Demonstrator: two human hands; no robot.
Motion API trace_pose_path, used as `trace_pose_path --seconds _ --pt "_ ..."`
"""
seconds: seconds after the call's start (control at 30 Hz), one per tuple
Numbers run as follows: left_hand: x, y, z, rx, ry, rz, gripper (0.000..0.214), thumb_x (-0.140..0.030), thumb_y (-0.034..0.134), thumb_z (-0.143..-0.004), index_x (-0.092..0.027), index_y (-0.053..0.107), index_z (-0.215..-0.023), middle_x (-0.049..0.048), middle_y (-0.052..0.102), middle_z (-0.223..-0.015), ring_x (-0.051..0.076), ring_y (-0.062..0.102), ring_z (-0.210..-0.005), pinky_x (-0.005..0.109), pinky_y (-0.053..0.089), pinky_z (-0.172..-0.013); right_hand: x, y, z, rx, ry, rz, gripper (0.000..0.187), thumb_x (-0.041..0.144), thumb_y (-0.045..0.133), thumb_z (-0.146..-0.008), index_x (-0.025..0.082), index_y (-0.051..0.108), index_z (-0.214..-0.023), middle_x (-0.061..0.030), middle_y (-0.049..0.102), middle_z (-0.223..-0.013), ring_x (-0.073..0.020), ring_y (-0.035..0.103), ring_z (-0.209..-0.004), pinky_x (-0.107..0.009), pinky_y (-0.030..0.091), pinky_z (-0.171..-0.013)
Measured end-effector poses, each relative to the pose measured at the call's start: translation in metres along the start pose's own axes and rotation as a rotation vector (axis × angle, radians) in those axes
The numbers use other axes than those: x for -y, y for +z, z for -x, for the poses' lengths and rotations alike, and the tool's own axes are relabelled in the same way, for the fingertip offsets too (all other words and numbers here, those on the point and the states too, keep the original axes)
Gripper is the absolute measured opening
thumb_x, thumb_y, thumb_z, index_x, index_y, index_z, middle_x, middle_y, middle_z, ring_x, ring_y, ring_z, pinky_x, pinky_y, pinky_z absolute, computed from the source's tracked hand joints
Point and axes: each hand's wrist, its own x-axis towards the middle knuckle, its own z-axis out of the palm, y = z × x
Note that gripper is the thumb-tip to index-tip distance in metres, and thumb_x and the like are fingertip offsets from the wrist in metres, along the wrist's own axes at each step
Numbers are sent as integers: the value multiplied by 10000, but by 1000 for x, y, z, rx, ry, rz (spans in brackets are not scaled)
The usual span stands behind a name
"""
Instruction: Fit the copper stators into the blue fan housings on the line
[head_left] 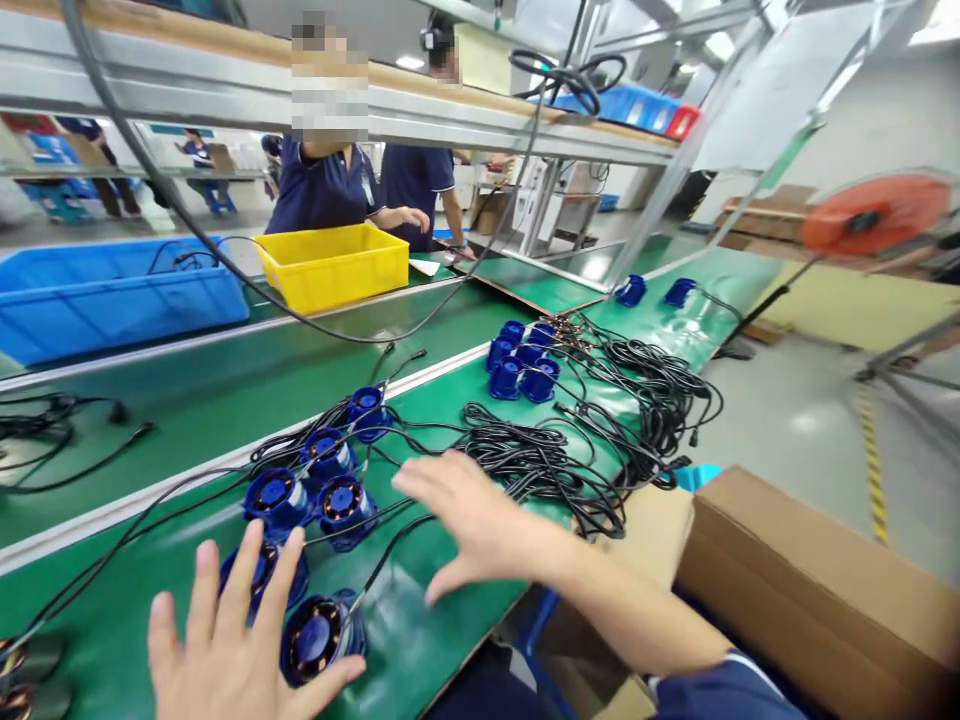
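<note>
My left hand (232,630) is spread over the near end of the green bench, its fingers apart and nothing in them. Just beside its thumb sits a round blue motor-like part (319,635) with copper windings and a cable. Another blue part (274,575) is half hidden behind my fingertips. My right hand (457,510) hovers with fingers extended and thumb apart, holding nothing, to the right of a blue part (345,508). Several more such parts stand in a group ahead of my hands. Coiled black cables (517,450) lie beyond my right hand.
A second cluster of blue parts (525,360) stands farther along the bench. A yellow bin (337,270) and a blue bin (120,300) line the far side. Cardboard boxes (817,570) stand to the right. A black cable (157,190) hangs across the view. Co-workers (322,190) stand opposite.
</note>
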Motion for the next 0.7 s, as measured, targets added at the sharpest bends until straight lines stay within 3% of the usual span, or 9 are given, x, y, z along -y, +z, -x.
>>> trace_pose_path --seconds 0.07,0.17,0.23,0.3,0.37,0.43,0.53,0.6,0.7 --pt "-1 4 -13 48 81 4 1061 -612 650 -753 -323 131 -1632 121 183 -1693 489 117 -1541 771 45 -1187 -51 -27 25 112 295 127 1389 661 892 -589 203 113 -1644 -210 141 -1683 -414 90 -1559 -632 44 -1240" --pt "9 17 -16 89 158 -13 1035 -634 642 -723 -312 235 -1617 114 221 -1683 494 149 -1533 764 27 -1189 -110 -44 52 362 607 104 1574 595 951 -480 178 -15 -1650 -276 12 -1677 -488 40 -1544 -684 107 -1207" --pt "18 24 -9 114 152 -50 976 -644 637 -720 -292 349 -1584 114 241 -1676 504 177 -1522 765 50 -1186 -128 -45 61 462 621 83 1618 520 979 -422 207 -28 -1649 -289 72 -1668 -511 135 -1523 -670 209 -1182" --pt "25 27 -1 146 113 -79 947 -652 639 -710 -284 419 -1553 111 255 -1671 512 208 -1510 770 117 -1172 -130 -43 68 475 570 122 1576 432 975 -433 212 1 -1652 -294 323 -1580 -510 359 -1426 -630 325 -1128" --pt "28 26 5 196 74 -93 942 -638 661 -696 -305 428 -1546 97 253 -1673 508 225 -1508 761 216 -1144 -125 -42 78 426 553 167 1406 349 899 -548 176 47 -1653 -243 587 -1336 -451 573 -1220 -572 417 -1052" --pt "25 22 7 265 42 -98 955 -588 710 -681 -338 407 -1551 78 231 -1682 483 208 -1524 728 271 -1140 -118 -44 94 362 553 156 1226 276 779 -632 157 104 -1648 -190 669 -1203 -396 643 -1099 -525 466 -1007" --pt "20 18 1 352 29 -81 1043 -485 803 -632 -391 348 -1567 45 196 -1694 429 174 -1551 681 250 -1194 -107 -55 132 216 514 122 1125 226 676 -652 225 136 -1639 -159 587 -1413 -371 592 -1255 -530 445 -1089" --pt "17 19 -6 394 47 -49 1117 -476 836 -618 -420 279 -1584 33 176 -1699 418 166 -1556 682 249 -1202 -96 -68 161 53 501 174 1108 232 650 -669 291 112 -1636 -111 498 -1527 -362 535 -1345 -576 397 -1152" --pt "13 24 -19 441 68 -16 1164 -525 838 -636 -427 197 -1602 52 134 -1707 438 157 -1551 713 271 -1180 -77 -90 205 -184 570 272 1084 318 687 -689 344 159 -1635 -93 551 -1478 -373 607 -1248 -571 534 -999"
